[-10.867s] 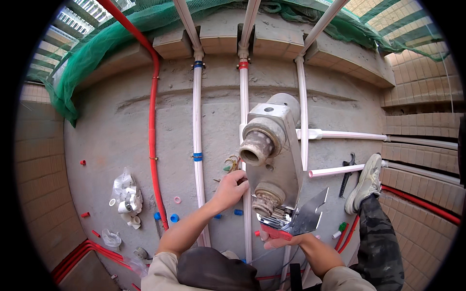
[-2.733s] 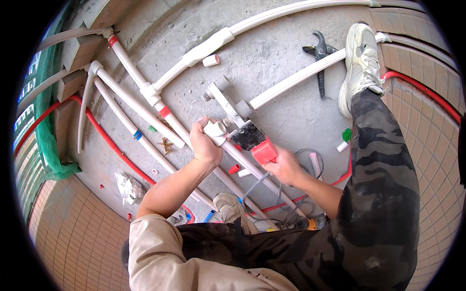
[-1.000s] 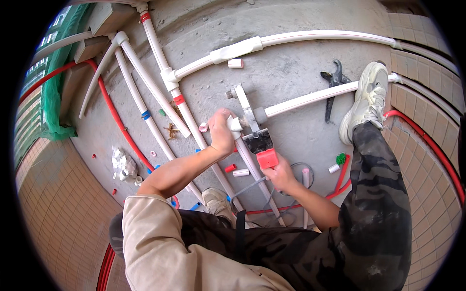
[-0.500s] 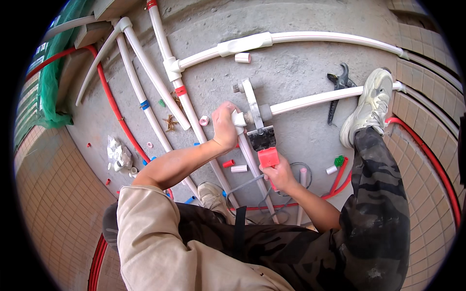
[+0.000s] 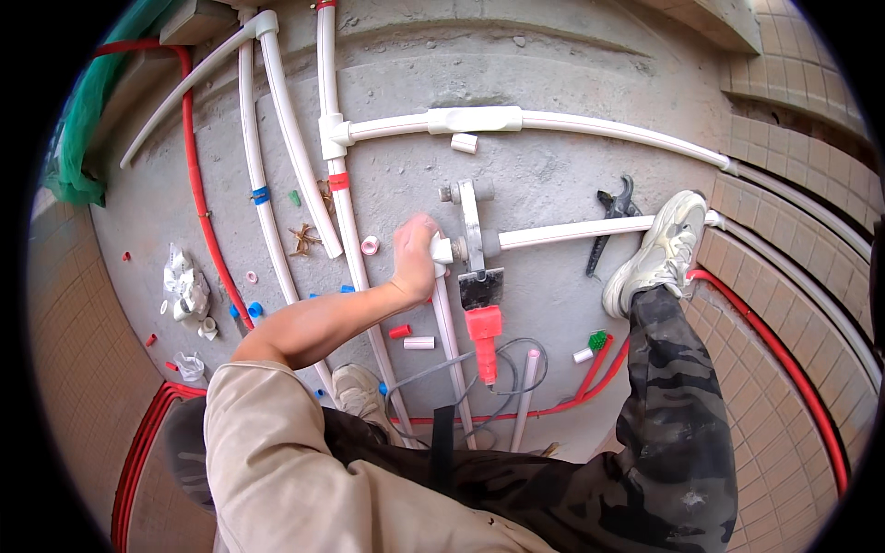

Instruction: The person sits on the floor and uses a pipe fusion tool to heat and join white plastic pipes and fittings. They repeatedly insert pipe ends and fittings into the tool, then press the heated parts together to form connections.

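My left hand (image 5: 415,253) is closed round a white pipe fitting (image 5: 443,250), pressed against one side of the pipe fusion welder. The welder's grey heating plate (image 5: 474,230) stands between that fitting and a white pipe (image 5: 572,230), whose end sits at the socket on the plate's other side. The welder's red handle (image 5: 484,336) points toward me with no hand on it, its grey cord looping below. Another white pipe (image 5: 449,336) runs from under the fitting toward me. My right hand is out of view.
Black pipe cutters (image 5: 616,217) lie by the right-hand pipe, near my shoe (image 5: 664,249). Long white pipes (image 5: 346,221) cross the concrete floor at left, with a red pipe (image 5: 203,184) beyond. Pipe offcuts (image 5: 418,343) and a plastic bag of fittings (image 5: 187,288) lie about.
My right hand has let go of the welder's red handle and left the view. My left hand still holds the fitting against the plate. The whole view has shifted.
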Action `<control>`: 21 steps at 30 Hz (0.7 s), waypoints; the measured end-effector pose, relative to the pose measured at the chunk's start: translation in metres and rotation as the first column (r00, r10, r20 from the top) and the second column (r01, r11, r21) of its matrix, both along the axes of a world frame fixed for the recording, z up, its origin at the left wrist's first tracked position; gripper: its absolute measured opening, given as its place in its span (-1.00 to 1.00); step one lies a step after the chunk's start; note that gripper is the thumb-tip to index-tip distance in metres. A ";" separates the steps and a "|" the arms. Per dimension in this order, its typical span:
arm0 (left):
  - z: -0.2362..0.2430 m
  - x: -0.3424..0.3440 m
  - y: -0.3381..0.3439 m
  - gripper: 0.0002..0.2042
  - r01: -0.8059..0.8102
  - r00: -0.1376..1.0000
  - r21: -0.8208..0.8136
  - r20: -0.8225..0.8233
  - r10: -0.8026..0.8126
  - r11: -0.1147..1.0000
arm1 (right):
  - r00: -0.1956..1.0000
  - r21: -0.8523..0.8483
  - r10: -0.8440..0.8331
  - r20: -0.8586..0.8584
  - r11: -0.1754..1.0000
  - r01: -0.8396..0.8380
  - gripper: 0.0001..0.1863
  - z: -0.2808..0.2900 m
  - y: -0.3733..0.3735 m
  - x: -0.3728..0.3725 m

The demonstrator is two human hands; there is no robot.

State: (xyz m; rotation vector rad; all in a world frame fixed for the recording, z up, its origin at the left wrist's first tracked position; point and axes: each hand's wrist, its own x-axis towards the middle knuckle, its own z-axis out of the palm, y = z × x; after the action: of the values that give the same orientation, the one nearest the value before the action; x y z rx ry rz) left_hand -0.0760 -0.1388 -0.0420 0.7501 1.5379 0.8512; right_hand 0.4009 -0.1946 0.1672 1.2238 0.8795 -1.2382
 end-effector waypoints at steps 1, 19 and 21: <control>-0.008 0.000 -0.006 -0.71 -0.023 1.000 -0.013 0.006 0.023 1.000 | 0.988 0.142 -0.082 0.127 0.988 0.064 -0.52 0.043 0.048 0.000; 0.007 0.001 0.001 -0.68 -0.018 0.999 -0.095 0.041 0.022 0.995 | 0.479 0.653 0.586 -0.653 0.756 -0.035 -0.52 -0.156 0.207 -0.194; 0.012 0.003 0.003 -0.68 -0.084 0.988 -0.173 0.111 0.104 0.981 | 0.472 0.708 0.615 -0.632 0.706 0.027 -0.51 -0.164 0.197 -0.191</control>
State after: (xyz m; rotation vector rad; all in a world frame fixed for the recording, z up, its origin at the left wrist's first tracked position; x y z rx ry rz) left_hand -0.0727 -0.1358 -0.0301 0.4981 1.5256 0.8100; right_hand 0.2098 0.0022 0.0033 0.7792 2.3535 -1.2218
